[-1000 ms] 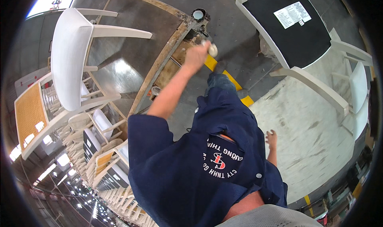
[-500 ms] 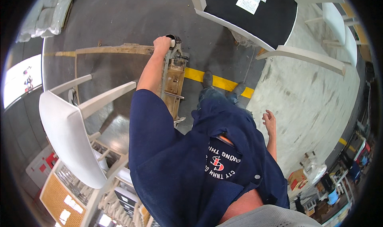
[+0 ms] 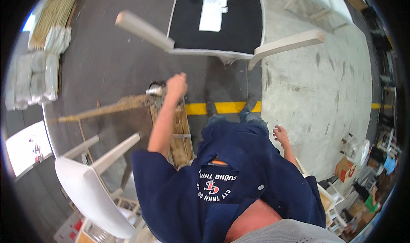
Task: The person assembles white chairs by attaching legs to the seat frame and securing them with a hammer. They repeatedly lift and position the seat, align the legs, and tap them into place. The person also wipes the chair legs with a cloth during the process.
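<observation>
My left hand (image 3: 176, 87) is held out at the corner of the wooden bench (image 3: 181, 147), beside a dark round holder with a pale piece (image 3: 154, 91) on it. Its fingers are curled together and slightly blurred; anything in them is hidden. My right hand (image 3: 280, 135) hangs at my side by the near edge of the pale worktable (image 3: 316, 98), fingers apart and holding nothing. Ahead of me is an upturned chair (image 3: 239, 21), its black underside bearing a white printed sheet (image 3: 213, 12) and its pale legs sticking out. Neither hand touches it.
A white padded chair (image 3: 87, 192) lies tipped at the left. Plastic-wrapped stacks (image 3: 32, 76) stand far left. More white chairs (image 3: 324, 2) are at the far right, with a cardboard box (image 3: 345, 168) and clutter at the lower right. A yellow line (image 3: 226, 107) crosses the floor.
My left hand has come off the round holder at the bench corner and moved a little beyond it. My view has turned, and the upturned chair appears farther left. My right hand still hangs free.
</observation>
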{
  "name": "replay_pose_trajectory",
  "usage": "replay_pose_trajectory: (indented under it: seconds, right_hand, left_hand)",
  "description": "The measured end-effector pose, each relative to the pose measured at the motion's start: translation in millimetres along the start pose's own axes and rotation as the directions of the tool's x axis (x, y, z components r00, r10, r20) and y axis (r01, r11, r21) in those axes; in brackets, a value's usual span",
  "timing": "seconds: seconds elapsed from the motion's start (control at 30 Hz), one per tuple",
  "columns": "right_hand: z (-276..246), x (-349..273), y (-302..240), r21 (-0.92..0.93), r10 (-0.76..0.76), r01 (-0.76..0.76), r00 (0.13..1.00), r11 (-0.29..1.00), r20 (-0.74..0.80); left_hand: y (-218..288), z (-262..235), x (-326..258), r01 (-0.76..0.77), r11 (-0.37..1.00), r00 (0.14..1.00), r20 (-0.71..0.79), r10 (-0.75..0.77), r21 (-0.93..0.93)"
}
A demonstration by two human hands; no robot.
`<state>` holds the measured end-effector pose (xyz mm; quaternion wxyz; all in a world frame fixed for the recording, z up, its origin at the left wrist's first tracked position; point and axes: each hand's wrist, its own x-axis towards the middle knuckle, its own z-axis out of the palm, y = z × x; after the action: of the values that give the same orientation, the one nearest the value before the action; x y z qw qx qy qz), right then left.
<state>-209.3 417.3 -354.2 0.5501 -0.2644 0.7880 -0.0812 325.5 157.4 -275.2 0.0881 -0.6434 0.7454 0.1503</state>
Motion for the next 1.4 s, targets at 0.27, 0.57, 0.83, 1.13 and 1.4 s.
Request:
replay_pose_trajectory:
  seconds: [0.27, 0.57, 0.83, 1.13, 1.4]
  right_hand:
    - [-93.8, 67.5, -23.9, 0.150, -0.151, 0.163, 0.985, 0.975, -0.086]
    - [-227.9, 100.1, 19.5, 0.272, -0.067, 0.132, 0.969, 0.953, -0.237]
    - [-269.0, 148.3, -11.2, 0.373, 0.034, 0.048, 0.977, 0.926, -0.210]
    - [-364.9, 249.7, -98.6, 0.162, -0.151, 0.169, 0.981, 0.972, -0.119]
    - [-421.6, 345.7, -238.8, -0.107, -0.473, 0.469, 0.881, 0.877, -0.015]
  left_hand:
    - [243.9, -171.4, 118.2, -0.372, 0.764, 0.877, -0.470, 0.102, -0.528]
    - [349.6, -358.3, 339.4, -0.569, 0.813, 0.646, -0.682, 0.345, -0.128]
    - [386.5, -399.1, 453.8, -0.444, 0.894, 0.842, -0.366, 0.395, -0.055]
    - [389.7, -394.5, 454.0, -0.474, 0.857, 0.821, -0.453, 0.346, -0.203]
    - [399.2, -387.7, 439.6, -0.426, 0.867, 0.795, -0.565, 0.222, -0.259]
